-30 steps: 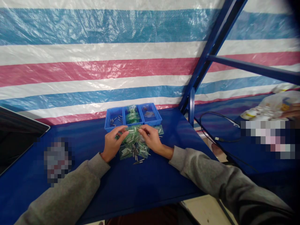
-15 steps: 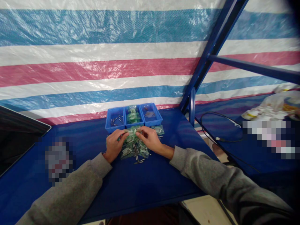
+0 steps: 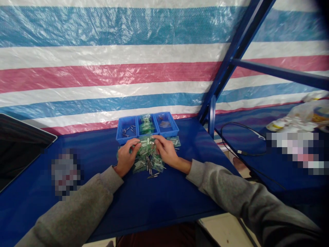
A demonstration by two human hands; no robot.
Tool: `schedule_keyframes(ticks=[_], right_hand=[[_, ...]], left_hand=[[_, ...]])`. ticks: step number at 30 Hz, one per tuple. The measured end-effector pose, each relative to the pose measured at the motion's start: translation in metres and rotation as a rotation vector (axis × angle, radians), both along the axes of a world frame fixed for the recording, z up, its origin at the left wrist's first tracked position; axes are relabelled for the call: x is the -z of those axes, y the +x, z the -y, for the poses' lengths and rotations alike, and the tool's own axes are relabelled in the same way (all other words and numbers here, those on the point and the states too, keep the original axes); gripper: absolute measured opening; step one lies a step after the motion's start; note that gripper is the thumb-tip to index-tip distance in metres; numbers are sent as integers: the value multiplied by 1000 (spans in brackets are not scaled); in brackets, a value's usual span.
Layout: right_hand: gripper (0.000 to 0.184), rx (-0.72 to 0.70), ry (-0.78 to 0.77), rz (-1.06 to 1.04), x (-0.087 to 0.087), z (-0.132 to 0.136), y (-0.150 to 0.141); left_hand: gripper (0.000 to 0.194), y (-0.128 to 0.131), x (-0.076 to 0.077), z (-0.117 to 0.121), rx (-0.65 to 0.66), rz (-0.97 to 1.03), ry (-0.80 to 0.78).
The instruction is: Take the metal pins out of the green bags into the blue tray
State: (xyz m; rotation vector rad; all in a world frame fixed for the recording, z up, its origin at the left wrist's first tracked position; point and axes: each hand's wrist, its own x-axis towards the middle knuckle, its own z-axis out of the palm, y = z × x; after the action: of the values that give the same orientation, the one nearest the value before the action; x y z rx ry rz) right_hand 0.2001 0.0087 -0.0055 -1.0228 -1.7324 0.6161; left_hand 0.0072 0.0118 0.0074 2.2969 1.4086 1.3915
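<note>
Between my hands is a small green-tinted clear plastic bag with pale slim pieces inside. My left hand has thumb and fingers closed at the bag's left edge. At its right edge, my right hand pinches with thumb and forefinger; the exact contact is partly hidden. Below the hands lies a heap of similar filled bags. Loose slim metal pins rest on the heap, and several more pins lie on the blue table in front of it.
Behind the hands stand three joined blue bins: the left bin holds metal pins, the middle bin green bags, the right bin small clear pieces. A dark screen stands left. A blue frame post and black cable are right.
My right hand's fingers have moved slightly apart from the left hand, toward the bag's right edge. More of the bag shows between the hands. The view has shifted slightly.
</note>
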Motion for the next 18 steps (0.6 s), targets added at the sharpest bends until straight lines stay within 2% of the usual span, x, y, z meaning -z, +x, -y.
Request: schedule_keyframes(ticks=[4,8,11,15,18], right_hand=[[37,-35,35,-40,-1,1,1],[35,-84,127,10,1,0,2],[32,-75,127,10,2,-1,1],[20,-39,122,24,1,-1,0],[20,-12,129,48,0,-1,0]], left_hand=[[20,0,-2,1,13,-34,-41],[25,-1,-4,3,32,-46,-62],[27,-4,-7,5,65,-49,-82],[29,-7,-10,7,149,-77,-98],[25,-5,-11,6,165,-88,-80]])
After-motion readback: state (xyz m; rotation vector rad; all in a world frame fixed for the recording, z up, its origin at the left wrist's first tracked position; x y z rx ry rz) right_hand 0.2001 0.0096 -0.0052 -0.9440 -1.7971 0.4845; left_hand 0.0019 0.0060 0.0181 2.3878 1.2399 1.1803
